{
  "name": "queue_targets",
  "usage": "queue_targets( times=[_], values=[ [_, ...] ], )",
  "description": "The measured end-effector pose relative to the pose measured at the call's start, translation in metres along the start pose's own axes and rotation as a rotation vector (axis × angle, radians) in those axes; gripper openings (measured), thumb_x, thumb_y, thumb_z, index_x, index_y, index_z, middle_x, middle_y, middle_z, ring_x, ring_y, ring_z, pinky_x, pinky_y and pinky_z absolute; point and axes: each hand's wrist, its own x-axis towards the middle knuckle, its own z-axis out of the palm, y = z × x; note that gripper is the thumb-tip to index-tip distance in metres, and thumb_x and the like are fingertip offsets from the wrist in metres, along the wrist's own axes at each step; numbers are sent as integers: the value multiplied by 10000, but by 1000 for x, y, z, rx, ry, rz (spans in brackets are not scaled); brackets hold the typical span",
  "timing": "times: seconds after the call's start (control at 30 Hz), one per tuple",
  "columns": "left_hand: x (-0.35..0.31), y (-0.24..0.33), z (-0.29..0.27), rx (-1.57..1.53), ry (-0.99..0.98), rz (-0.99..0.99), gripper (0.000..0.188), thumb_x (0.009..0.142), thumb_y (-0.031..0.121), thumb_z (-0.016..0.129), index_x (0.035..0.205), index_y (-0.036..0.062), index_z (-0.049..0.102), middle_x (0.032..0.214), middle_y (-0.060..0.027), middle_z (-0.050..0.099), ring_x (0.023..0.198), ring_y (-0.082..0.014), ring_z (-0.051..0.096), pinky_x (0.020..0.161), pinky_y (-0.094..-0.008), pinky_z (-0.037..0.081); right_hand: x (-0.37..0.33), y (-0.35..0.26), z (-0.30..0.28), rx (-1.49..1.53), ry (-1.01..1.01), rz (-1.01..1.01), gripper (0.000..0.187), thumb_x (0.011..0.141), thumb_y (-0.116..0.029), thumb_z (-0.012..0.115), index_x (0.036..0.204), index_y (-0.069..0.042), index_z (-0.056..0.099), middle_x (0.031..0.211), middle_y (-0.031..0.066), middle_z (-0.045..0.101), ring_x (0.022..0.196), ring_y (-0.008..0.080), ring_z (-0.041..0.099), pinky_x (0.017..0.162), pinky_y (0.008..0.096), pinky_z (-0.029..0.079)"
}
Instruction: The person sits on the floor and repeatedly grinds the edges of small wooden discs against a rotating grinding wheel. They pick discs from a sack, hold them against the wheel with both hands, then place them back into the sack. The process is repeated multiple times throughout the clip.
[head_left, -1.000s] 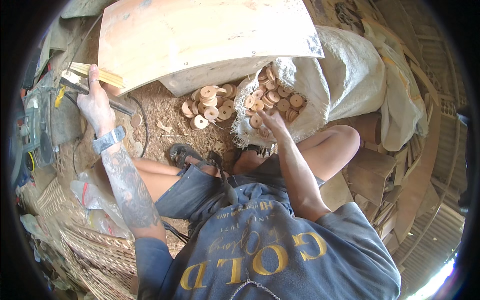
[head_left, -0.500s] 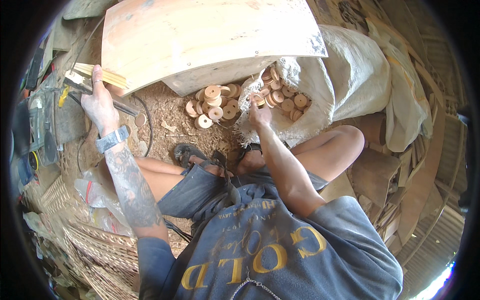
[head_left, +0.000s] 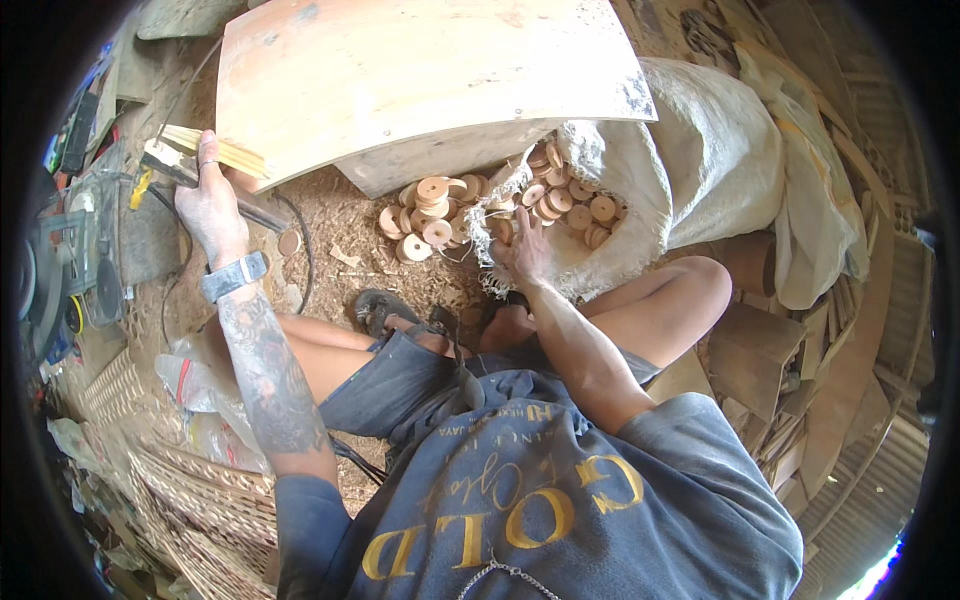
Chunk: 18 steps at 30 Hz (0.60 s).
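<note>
At the sack's mouth my right hand (head_left: 525, 252) is open, its fingers stretched out toward small round wooden discs (head_left: 579, 217) with centre holes. The white woven sack (head_left: 715, 150) lies on its side with a frayed mouth, and many discs rest in it. More discs (head_left: 432, 192) are heaped on the ground to its left. On the left, my left hand (head_left: 213, 218) is closed on pale wooden strips (head_left: 235, 150) beside the board's corner; its far fingers are partly hidden. A dark bar (head_left: 262, 215) passes by that hand.
A large pale wooden board (head_left: 430, 80) on a low block (head_left: 430, 157) stands ahead. Shavings (head_left: 345, 220) cover the ground, where a black cable (head_left: 305, 262) curves. Woven rattan (head_left: 200, 495) lies at lower left, wood offcuts (head_left: 765, 355) at right.
My right hand has let go of a disc at the sack's mouth; its fingers are now stretched out. The left hand keeps its hold, while the whole view has shifted slightly.
</note>
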Motion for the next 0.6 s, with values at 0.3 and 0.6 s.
queue_targets(
  times=[0.3,0.6],
  values=[
    [-2,4,-1,93,12,-23,608,873,361,749,1149,-165,619,1100,-187,683,943,-211,640,858,-331,496,0,9,3,-75,-104,11,769,767,-302,721,1436,-206,353,1263,187,532,1040,424,602,850,517,503],
    [-5,7,0,40,10,-17,658,859,386,759,1154,-181,604,1126,-211,670,975,-230,640,882,-334,490,26,-7,2,101,39,-44,937,767,-264,789,1480,-49,221,1352,278,390,1232,448,469,974,472,479]
  ],
)
